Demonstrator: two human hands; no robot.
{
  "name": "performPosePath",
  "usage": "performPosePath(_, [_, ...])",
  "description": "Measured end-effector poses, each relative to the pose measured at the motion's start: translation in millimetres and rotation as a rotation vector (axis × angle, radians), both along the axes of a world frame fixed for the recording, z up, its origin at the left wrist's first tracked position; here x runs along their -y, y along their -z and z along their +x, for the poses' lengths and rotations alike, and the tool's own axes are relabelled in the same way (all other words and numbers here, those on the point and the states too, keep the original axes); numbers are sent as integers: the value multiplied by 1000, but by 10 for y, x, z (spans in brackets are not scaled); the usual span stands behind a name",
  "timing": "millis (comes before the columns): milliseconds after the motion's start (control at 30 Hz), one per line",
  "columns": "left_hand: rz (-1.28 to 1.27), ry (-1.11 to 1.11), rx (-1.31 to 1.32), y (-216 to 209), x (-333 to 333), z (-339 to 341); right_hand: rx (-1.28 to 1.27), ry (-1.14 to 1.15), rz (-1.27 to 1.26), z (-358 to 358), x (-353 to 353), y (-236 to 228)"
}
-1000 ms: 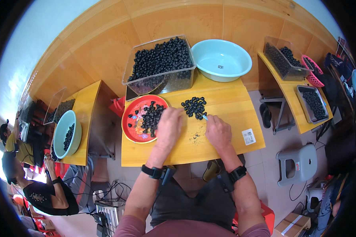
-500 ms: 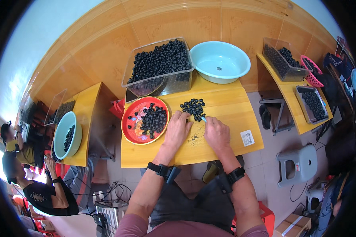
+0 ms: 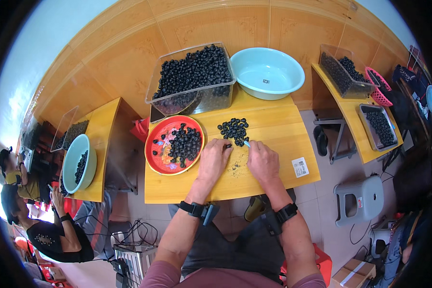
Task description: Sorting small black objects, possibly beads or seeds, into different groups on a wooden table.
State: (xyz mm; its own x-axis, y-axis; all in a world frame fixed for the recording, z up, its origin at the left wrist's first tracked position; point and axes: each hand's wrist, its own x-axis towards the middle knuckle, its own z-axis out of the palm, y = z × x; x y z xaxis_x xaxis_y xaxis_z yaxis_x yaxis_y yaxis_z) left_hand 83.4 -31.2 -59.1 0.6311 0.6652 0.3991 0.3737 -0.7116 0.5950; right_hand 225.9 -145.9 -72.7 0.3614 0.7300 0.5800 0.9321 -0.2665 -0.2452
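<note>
gripping tool (image 3: 247,143) (right hand (image 3: 263,160)), berries (image 3: 234,130) near

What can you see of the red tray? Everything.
The tray is round, shallow and red, with a yellow rim and a multicoloured pattern on its floor; it looks glossy, material unclear. It sits upright on the table, in front of the clear bin. Dark berries lie in it, bunched toward the right, a few scattered left. The left hand is just right of it; contact can't be told.

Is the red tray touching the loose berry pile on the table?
Apart: the head view shows bare yellow tabletop between the red tray and berry pile.
</note>
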Motion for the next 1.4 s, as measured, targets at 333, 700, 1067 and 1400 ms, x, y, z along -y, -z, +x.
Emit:
performPosePath(333, [-367,-61,334,88,232,173,3,-13,1,-10,8,-36])
performPosePath(700, [-539,-83,518,132,227,162,11,-4,-25,-34,12,-55])
performPosePath(1067, [-523,-86,434,131,216,177,8,-6,-56,-27,43,-60])
performPosePath(1400, [-498,-64,379,163,198,178,24,-193,46,-19,59,-64])
